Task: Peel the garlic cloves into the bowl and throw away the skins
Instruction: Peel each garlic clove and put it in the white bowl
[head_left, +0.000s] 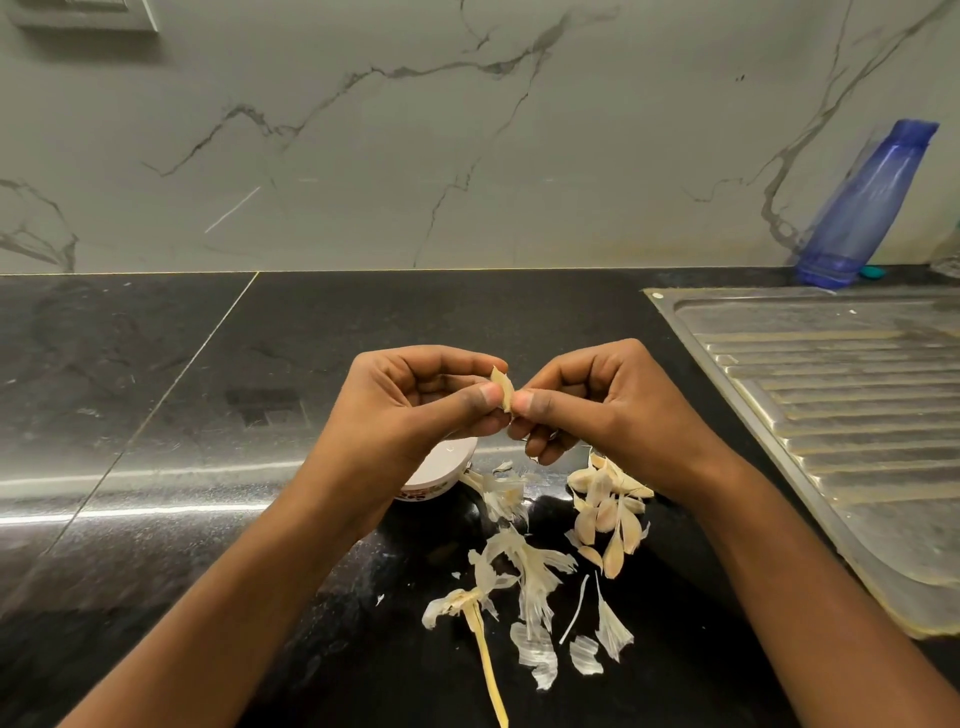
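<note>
- Clock bearings taken from the held clove, 12 o'clock = toward the wall.
- Grip: one garlic clove (502, 388) is pinched from both sides and raised above the counter. It stands roughly upright, with its pointed tip at 12 o'clock.
- Left hand (415, 400): clamped on the clove from 9 o'clock. The thumb tip presses the near face and the forefinger curls over the top. The other fingers are curled into the palm.
- Right hand (597, 400): clamped on the same clove from 3 o'clock, thumb tip against thumb tip. The lower fingers are curled under. Cannot tell whether they hold anything more.
- Clove skin looks still on; a pale flap stands up at the tip.
- Bowl (441, 470): white, at 7 o'clock on the counter, mostly hidden under the left wrist. Its contents are not visible.
- Loose cloves (608, 499): a heap at 5 o'clock, below the right wrist, on the counter.
- Skins (524, 571): papery white scraps scattered at 6 o'clock, between the forearms, from just beside the bowl toward the near edge.
- Stem (483, 649): a thin yellow stalk at 6 o'clock, lying among the skins.
- Counter (208, 467): black polished stone.
- Drainboard (831, 389): ribbed steel, at 3 o'clock, set into the counter.
- Bottle (867, 202): blue, translucent, at 2 o'clock, standing against the wall.
- Wall (415, 130): grey-veined marble, at 12 o'clock.
</note>
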